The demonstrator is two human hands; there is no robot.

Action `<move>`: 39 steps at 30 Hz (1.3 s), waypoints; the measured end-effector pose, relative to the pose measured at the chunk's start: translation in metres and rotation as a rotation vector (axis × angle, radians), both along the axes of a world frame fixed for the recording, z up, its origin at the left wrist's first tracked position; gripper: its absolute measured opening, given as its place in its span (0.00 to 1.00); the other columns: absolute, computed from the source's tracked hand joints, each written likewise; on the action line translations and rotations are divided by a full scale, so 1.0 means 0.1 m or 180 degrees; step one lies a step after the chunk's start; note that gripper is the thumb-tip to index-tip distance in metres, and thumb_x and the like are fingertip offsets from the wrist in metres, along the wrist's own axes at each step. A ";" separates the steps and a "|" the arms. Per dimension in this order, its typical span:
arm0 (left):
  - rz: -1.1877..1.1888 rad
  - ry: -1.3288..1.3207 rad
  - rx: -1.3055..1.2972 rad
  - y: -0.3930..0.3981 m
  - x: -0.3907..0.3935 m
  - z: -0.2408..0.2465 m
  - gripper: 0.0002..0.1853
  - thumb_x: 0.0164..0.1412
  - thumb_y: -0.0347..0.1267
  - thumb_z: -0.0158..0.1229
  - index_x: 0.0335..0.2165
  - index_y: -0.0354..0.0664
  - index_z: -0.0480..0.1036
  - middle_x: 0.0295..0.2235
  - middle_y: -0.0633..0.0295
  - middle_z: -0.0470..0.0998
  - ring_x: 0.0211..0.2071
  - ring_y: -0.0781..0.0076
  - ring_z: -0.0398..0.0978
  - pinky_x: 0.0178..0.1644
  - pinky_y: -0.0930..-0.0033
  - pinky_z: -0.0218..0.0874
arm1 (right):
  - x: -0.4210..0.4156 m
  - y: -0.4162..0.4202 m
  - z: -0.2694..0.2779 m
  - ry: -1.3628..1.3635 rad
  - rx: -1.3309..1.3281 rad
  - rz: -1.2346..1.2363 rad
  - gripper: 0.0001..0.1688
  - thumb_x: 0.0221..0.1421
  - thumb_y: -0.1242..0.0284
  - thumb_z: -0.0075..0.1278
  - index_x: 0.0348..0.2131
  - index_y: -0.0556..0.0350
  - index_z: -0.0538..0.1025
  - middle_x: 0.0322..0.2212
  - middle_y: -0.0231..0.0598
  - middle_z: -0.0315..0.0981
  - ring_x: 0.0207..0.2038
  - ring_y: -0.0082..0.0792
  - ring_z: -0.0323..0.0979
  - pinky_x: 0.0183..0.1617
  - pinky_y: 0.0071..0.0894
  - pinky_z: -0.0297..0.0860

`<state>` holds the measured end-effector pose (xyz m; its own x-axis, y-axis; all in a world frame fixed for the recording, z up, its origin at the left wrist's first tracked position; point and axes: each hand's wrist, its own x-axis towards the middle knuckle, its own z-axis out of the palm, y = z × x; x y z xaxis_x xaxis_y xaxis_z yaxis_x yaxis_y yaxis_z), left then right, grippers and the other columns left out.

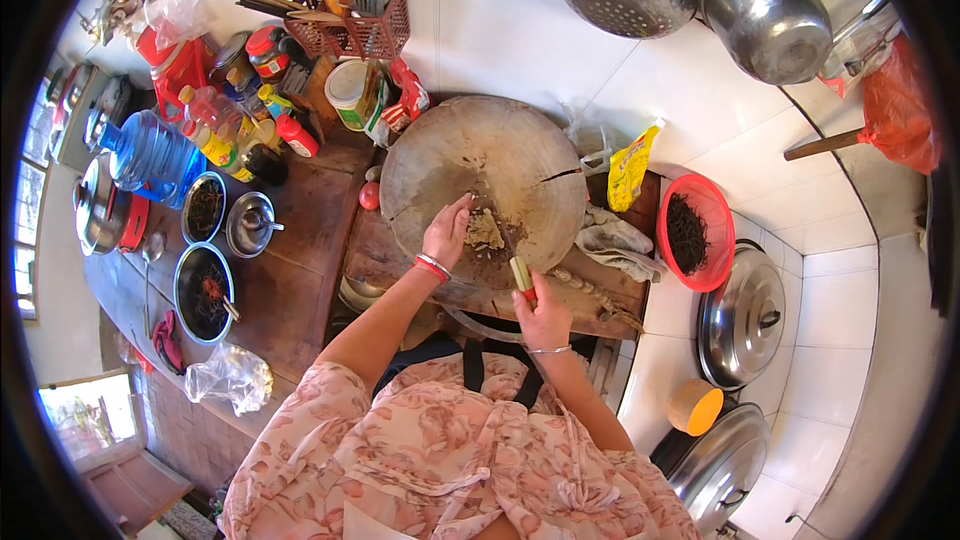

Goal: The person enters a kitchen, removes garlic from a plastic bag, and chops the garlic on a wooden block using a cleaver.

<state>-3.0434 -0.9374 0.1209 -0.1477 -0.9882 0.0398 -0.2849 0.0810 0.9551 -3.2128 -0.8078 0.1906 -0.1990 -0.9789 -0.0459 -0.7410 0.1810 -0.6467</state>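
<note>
A large round wooden chopping block (480, 135) stands before me, with a crack at its right side. Finely chopped pale food (484, 231) lies in a small heap near its middle. My left hand (448, 231) rests at the left of the heap, fingers stretched forward and together; whether it holds anything cannot be seen. My right hand (543, 313) grips a knife by its pale handle (520, 273) with a red band. The knife's blade, seen nearly edge-on, points up and left toward the heap. A ring-marked bracelet is on each wrist.
Left of the block are a tomato (369, 196), sauce bottles (296, 136) and bowls of dark strands (204, 292). At right are a grey cloth (615, 244), a yellow packet (631, 169), a red plastic basket (731, 240) and a metal lid (742, 319). Metal pans (766, 15) hang above.
</note>
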 end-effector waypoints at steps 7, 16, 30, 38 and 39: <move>0.0275 -0.1074 -0.1095 -0.03 -0.04 -0.07 0.17 0.61 0.35 0.45 0.43 0.36 0.69 0.43 0.53 0.72 0.51 0.61 0.65 0.56 0.62 0.51 | -0.27 -0.30 -0.03 0.0480 -0.0084 0.0753 0.27 0.47 0.62 0.51 0.47 0.48 0.68 0.27 0.41 0.73 0.26 0.42 0.72 0.28 0.36 0.68; 0.1070 -0.0393 -0.0274 0.19 -0.12 -0.03 0.23 0.63 0.40 0.39 0.49 0.36 0.64 0.47 0.54 0.69 0.52 0.61 0.63 0.57 0.66 0.49 | -0.75 -0.71 -0.06 0.0582 -0.0497 0.1533 0.26 0.44 0.64 0.54 0.45 0.48 0.69 0.24 0.40 0.73 0.24 0.41 0.71 0.26 0.36 0.67; 0.2449 0.0899 0.0101 0.39 -0.26 -0.14 0.20 0.63 0.36 0.41 0.49 0.36 0.65 0.48 0.56 0.68 0.52 0.70 0.62 0.55 0.70 0.51 | -1.27 -1.32 0.03 0.0298 -0.0977 0.3277 0.25 0.42 0.67 0.55 0.43 0.49 0.69 0.27 0.41 0.74 0.24 0.41 0.72 0.26 0.35 0.68; 0.2288 0.1847 0.0373 0.31 -0.18 -0.07 0.21 0.63 0.37 0.41 0.47 0.33 0.66 0.46 0.56 0.70 0.49 0.72 0.65 0.54 0.73 0.51 | -1.01 -0.93 0.05 -0.2395 0.1026 0.1511 0.22 0.53 0.72 0.47 0.47 0.63 0.66 0.21 0.33 0.70 0.20 0.18 0.67 0.23 0.18 0.65; 0.2228 0.1884 0.0426 0.31 -0.15 -0.06 0.21 0.63 0.38 0.40 0.47 0.33 0.66 0.45 0.56 0.70 0.49 0.72 0.65 0.55 0.72 0.50 | -0.98 -0.84 -0.01 -0.2602 0.1177 0.1385 0.22 0.53 0.71 0.47 0.47 0.64 0.65 0.21 0.34 0.70 0.19 0.19 0.66 0.23 0.19 0.65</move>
